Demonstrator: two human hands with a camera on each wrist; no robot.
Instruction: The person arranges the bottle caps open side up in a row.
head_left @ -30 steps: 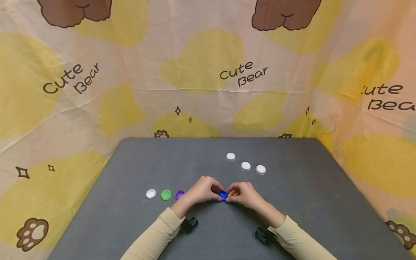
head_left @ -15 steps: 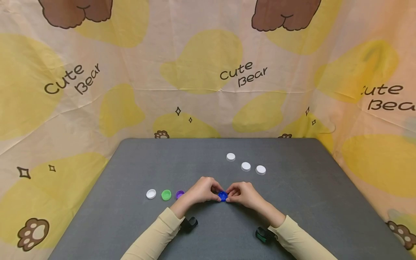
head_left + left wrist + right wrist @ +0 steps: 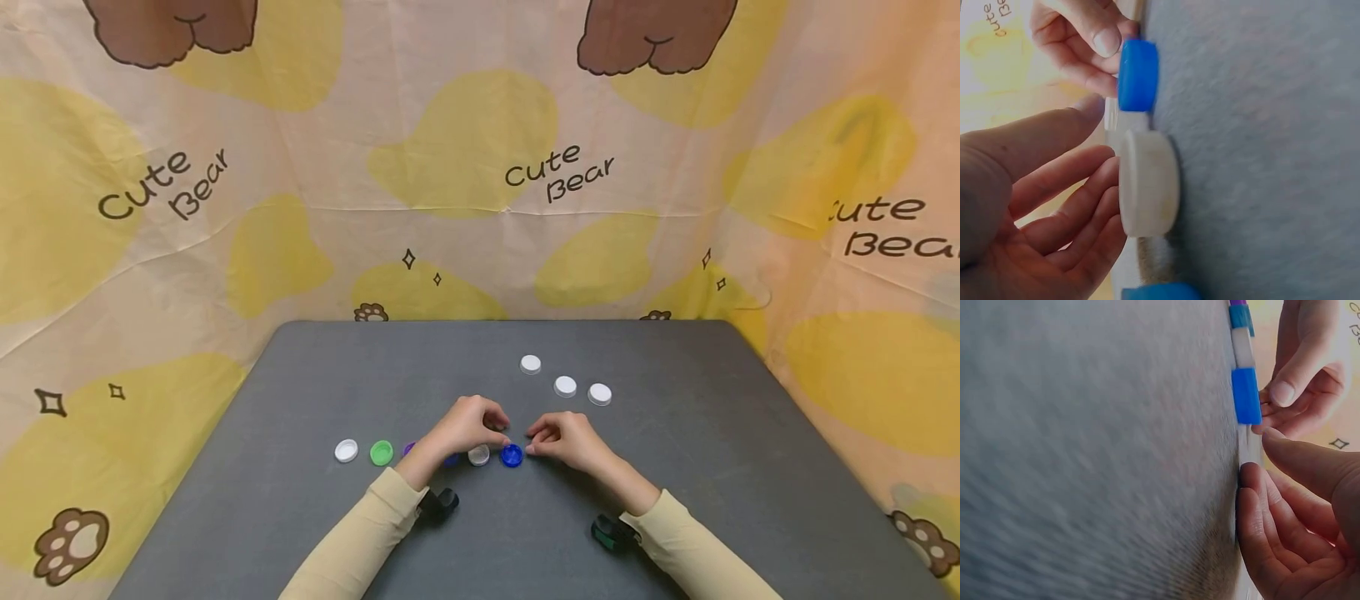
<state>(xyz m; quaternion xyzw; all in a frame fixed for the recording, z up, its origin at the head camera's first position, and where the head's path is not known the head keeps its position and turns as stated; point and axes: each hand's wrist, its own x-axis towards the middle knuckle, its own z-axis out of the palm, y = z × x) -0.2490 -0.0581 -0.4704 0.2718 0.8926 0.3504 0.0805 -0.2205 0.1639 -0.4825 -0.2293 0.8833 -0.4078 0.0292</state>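
Note:
A bright blue bottle cap point(image 3: 512, 456) lies on the grey table, hollow side up, at the right end of a row of caps. My left hand point(image 3: 467, 425) hovers over the row just left of it, thumb and fingers spread apart with nothing between them. On the other side, my right hand point(image 3: 567, 437) has its loosely bent fingers a short way off the blue cap. A whitish cap point(image 3: 1149, 184) stands beside the left fingers in the left wrist view. Under the left wrist, a darker blue cap point(image 3: 451, 459) and a purple cap point(image 3: 408, 448) are partly hidden.
The row continues left with a green cap point(image 3: 382, 453) and a white cap point(image 3: 346, 451). Farther back on the table point(image 3: 675, 517) lie three white caps point(image 3: 566, 386). A printed cloth point(image 3: 465, 167) hangs behind and at both sides.
Both hands have let go of the blue cap and drawn apart, the left up and left, the right slightly right. The whitish cap and darker blue cap now show beneath the left hand.

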